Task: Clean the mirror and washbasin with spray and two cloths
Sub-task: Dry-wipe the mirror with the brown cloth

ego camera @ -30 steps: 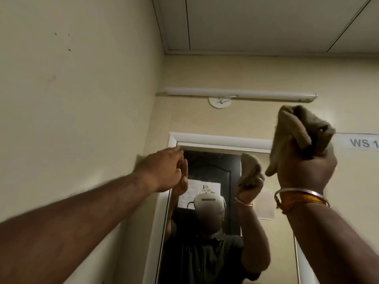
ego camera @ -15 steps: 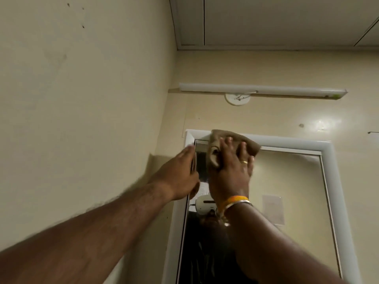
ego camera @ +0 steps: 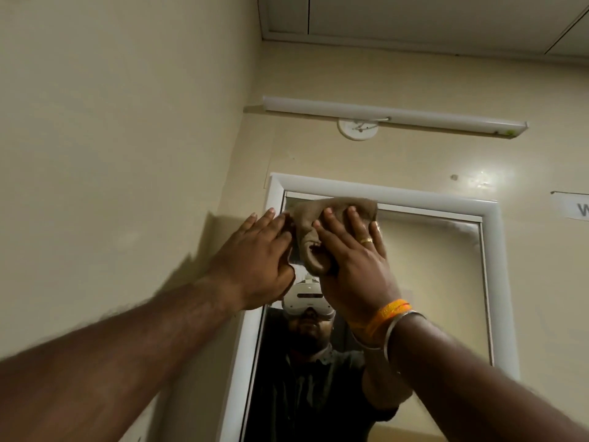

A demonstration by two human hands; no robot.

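Observation:
A white-framed mirror [ego camera: 439, 282] hangs on the cream wall ahead. My right hand [ego camera: 350, 260] presses a brown cloth [ego camera: 315, 224] flat against the glass at the mirror's top left corner, just under the frame's top bar. My left hand [ego camera: 258, 256] rests with straight fingers on the mirror's left frame edge, touching the cloth's left side, and holds nothing. The glass reflects a person wearing a white headset. The washbasin, the spray and a second cloth are out of view.
A side wall [ego camera: 111, 154] runs close on the left, meeting the mirror wall at a corner. A white tube light [ego camera: 395, 114] is mounted above the mirror. A paper label [ego camera: 573, 207] sticks to the wall at the far right.
My right hand carried the bunched cloth from the air at the right onto the mirror's top left corner and flattened it. My left hand opened from loosely curled to flat on the frame.

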